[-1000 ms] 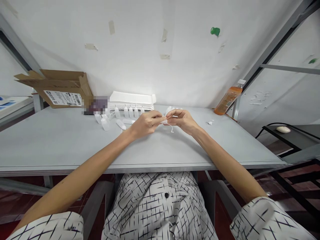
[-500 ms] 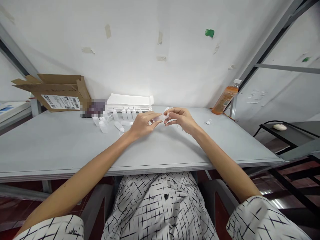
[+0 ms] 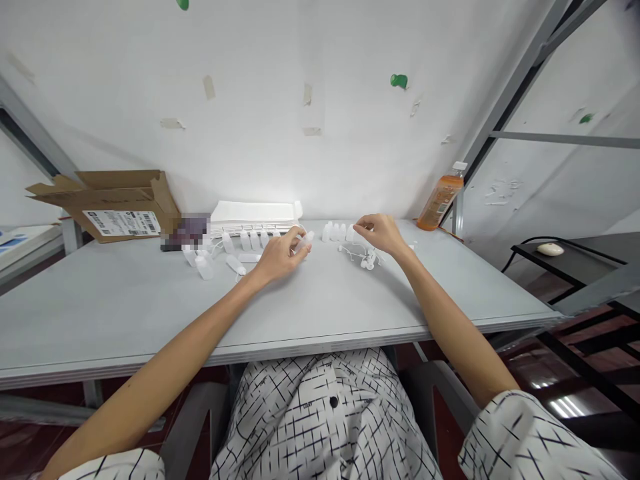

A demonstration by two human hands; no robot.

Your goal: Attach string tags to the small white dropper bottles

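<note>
Between the fingers and thumb of my left hand [image 3: 281, 255] is a small translucent bottle [image 3: 303, 241], tilted up to the right. My right hand [image 3: 381, 233] is pinched at the right end of a short row of small white pieces [image 3: 335, 232]; whatever its fingertips hold is too small to make out. Below that hand lies a loose cluster of white caps with thin straps [image 3: 369, 259]. Left of my left hand, several small bottles [image 3: 245, 240] stand in a row, and others [image 3: 204, 267] stand or lie nearby.
A stack of white trays [image 3: 255, 212] sits against the wall. An open cardboard box [image 3: 120, 207] and a blurred dark item [image 3: 187, 232] are at the left. An orange drink bottle [image 3: 440, 202] leans at the back right of the grey table [image 3: 320, 307].
My hands have moved apart: the left went left with the bottle, the right went right. The white pieces and cap cluster now show between and below them. The view has tilted slightly.
</note>
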